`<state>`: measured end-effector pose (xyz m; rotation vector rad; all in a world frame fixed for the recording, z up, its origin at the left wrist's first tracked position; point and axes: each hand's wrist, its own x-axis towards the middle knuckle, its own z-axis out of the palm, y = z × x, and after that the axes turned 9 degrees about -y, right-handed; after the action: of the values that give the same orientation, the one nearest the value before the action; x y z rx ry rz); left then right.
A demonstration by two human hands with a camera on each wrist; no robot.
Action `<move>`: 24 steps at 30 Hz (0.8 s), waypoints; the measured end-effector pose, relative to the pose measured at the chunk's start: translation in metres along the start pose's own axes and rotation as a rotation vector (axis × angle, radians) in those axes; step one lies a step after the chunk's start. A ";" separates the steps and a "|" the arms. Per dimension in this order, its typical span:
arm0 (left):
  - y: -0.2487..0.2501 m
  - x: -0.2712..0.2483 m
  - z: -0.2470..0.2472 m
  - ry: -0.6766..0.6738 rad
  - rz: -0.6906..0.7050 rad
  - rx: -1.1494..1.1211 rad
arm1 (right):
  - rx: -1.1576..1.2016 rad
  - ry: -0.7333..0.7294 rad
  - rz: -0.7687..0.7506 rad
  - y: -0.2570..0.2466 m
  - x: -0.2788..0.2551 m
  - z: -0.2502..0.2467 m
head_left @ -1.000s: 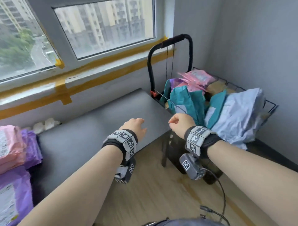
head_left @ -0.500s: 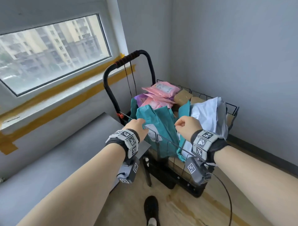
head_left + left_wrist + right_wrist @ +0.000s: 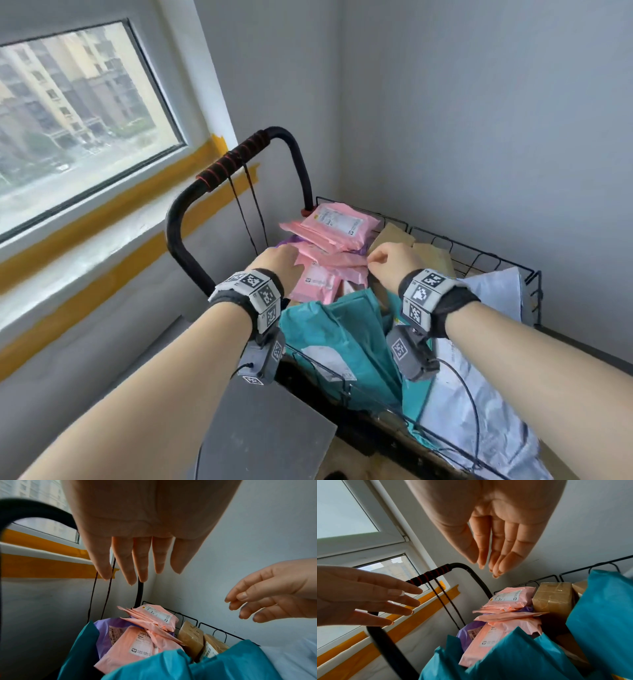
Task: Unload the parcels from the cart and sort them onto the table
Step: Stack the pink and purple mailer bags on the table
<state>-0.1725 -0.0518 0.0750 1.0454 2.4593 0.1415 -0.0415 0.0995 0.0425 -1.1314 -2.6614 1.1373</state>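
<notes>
**Both hands over the loaded cart, nothing held**

Hidden or unclear: the lower parcels are buried under teal bags (image 3: 346, 339); a purple bag (image 3: 109, 630) shows only in part. The bench (image 3: 267, 431) is cut off at the bottom edge of the head view.

Left hand (image 3: 137, 536): grip wide, fingers straight and spread, holding nothing, above the pink parcels (image 3: 329, 233). Right hand (image 3: 489, 524): fingers extended close together, slightly bent, empty, above the brown boxes (image 3: 554, 596). Contact with the parcels cannot be confirmed from the head view.

The parcels sit in the wire cart (image 3: 493, 260), in the room corner beside the bench.
</notes>
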 end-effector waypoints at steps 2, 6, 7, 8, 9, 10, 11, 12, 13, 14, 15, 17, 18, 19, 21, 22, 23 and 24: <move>-0.006 0.026 -0.006 -0.047 -0.023 -0.019 | -0.004 0.009 0.037 -0.004 0.022 0.000; -0.014 0.069 -0.015 -0.127 -0.046 -0.014 | -0.051 -0.016 0.106 -0.011 0.061 -0.005; -0.016 0.080 -0.016 -0.160 -0.050 0.008 | -0.068 -0.043 0.126 -0.012 0.072 -0.006; -0.017 0.090 -0.018 -0.195 -0.059 0.026 | -0.087 -0.069 0.142 -0.014 0.083 -0.007; -0.018 0.099 -0.018 -0.229 -0.069 0.033 | -0.094 -0.093 0.155 -0.015 0.096 -0.007; -0.019 0.108 -0.018 -0.258 -0.079 0.032 | -0.097 -0.109 0.173 -0.016 0.108 -0.007; -0.020 0.117 -0.017 -0.280 -0.086 0.025 | -0.095 -0.114 0.184 -0.017 0.122 -0.006; -0.020 0.125 -0.016 -0.301 -0.096 0.013 | -0.101 -0.132 0.198 -0.017 0.134 -0.004; -0.020 0.133 -0.015 -0.316 -0.104 -0.003 | -0.098 -0.160 0.208 -0.017 0.145 -0.003; -0.020 0.142 -0.012 -0.325 -0.117 -0.022 | -0.100 -0.186 0.220 -0.016 0.157 -0.002; -0.021 0.151 -0.008 -0.335 -0.135 -0.048 | -0.107 -0.211 0.233 -0.011 0.170 0.000; -0.025 0.169 0.002 -0.356 -0.188 -0.145 | -0.122 -0.255 0.269 0.001 0.191 0.006; -0.026 0.174 0.006 -0.353 -0.213 -0.189 | -0.106 -0.274 0.286 0.005 0.197 0.008; -0.028 0.184 0.011 -0.348 -0.228 -0.221 | -0.067 -0.291 0.304 0.013 0.208 0.013; -0.029 0.200 0.018 -0.342 -0.256 -0.270 | 0.013 -0.295 0.347 0.024 0.229 0.023; -0.030 0.206 0.022 -0.351 -0.275 -0.318 | 0.063 -0.292 0.378 0.029 0.239 0.028; -0.029 0.210 0.025 -0.360 -0.294 -0.401 | 0.125 -0.287 0.397 0.033 0.247 0.033; -0.028 0.213 0.027 -0.372 -0.315 -0.490 | 0.129 -0.304 0.404 0.035 0.255 0.036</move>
<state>-0.3077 0.0760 -0.0366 0.4234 2.0635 0.3856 -0.2182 0.2552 -0.0666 -1.6404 -2.5786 1.6373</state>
